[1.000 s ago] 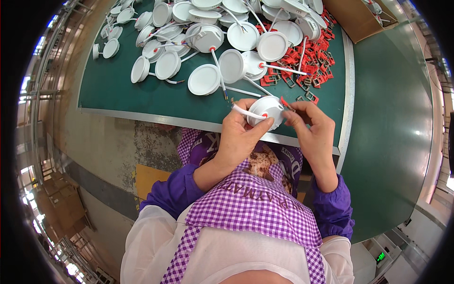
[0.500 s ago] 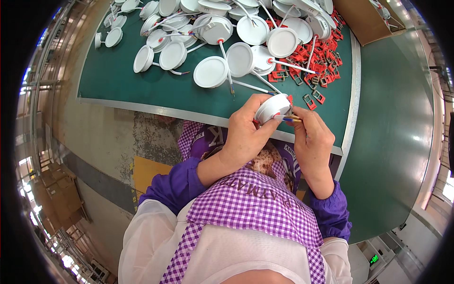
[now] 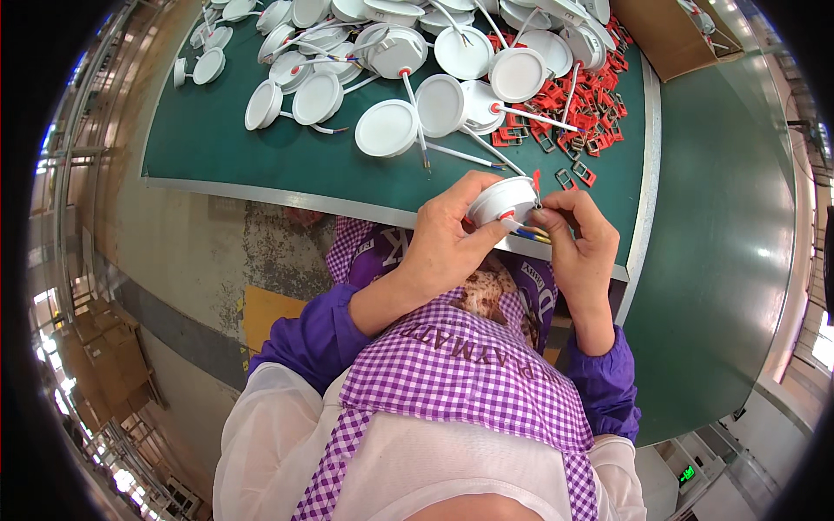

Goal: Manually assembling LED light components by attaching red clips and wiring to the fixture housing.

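My left hand (image 3: 450,233) is closed round a white round downlight (image 3: 499,201) just over the table's near edge. Its back, with a red grommet and a short cable, faces me. The cable's bare-ended blue and yellow wires (image 3: 532,234) stick out under my right fingers. My right hand (image 3: 584,245) pinches a small red clip (image 3: 536,181) by its metal part against the downlight's right side. Fingertips hide how the clip meets the housing.
A pile of white downlights (image 3: 387,128) with cables covers the back of the green table (image 3: 226,161). Red clips with metal frames (image 3: 591,122) lie heaped at its right. A cardboard box (image 3: 673,39) stands at the back right, near another green surface (image 3: 712,252).
My right hand has shifted from beside the wires up to the red clip, which now stands more upright at the downlight's side. My left hand still holds the downlight, turned slightly.
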The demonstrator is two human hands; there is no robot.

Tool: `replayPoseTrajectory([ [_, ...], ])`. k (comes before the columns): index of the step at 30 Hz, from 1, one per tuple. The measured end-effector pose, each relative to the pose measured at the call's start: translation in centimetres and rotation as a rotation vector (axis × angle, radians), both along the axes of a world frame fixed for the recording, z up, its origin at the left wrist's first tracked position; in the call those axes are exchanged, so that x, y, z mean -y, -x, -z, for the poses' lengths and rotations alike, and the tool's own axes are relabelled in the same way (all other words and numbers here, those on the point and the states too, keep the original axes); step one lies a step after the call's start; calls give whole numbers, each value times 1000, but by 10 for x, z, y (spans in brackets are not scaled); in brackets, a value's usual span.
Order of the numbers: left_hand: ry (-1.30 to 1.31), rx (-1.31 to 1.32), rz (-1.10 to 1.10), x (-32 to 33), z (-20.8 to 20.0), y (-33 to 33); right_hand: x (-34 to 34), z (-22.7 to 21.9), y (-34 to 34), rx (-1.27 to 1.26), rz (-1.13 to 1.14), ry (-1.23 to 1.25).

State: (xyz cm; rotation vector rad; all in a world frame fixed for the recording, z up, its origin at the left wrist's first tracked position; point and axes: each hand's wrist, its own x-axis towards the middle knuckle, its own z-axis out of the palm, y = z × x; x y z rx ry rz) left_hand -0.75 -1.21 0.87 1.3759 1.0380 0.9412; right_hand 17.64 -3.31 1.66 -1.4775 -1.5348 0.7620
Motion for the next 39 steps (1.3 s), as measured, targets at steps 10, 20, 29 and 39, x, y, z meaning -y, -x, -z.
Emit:
replayPoseTrajectory([
  [10,-40,74,69,0,-20,-1,6,-30,-11,-289,-101,241],
  [20,-108,14,265,3,-29,9,10,-73,-9,-157,-156,233],
  [29,-28,41,225,6,-28,14,-7,-62,-15,-226,-275,435],
  [39,66,118,78,1,-8,16,-12,-38,10,-421,-149,352],
])
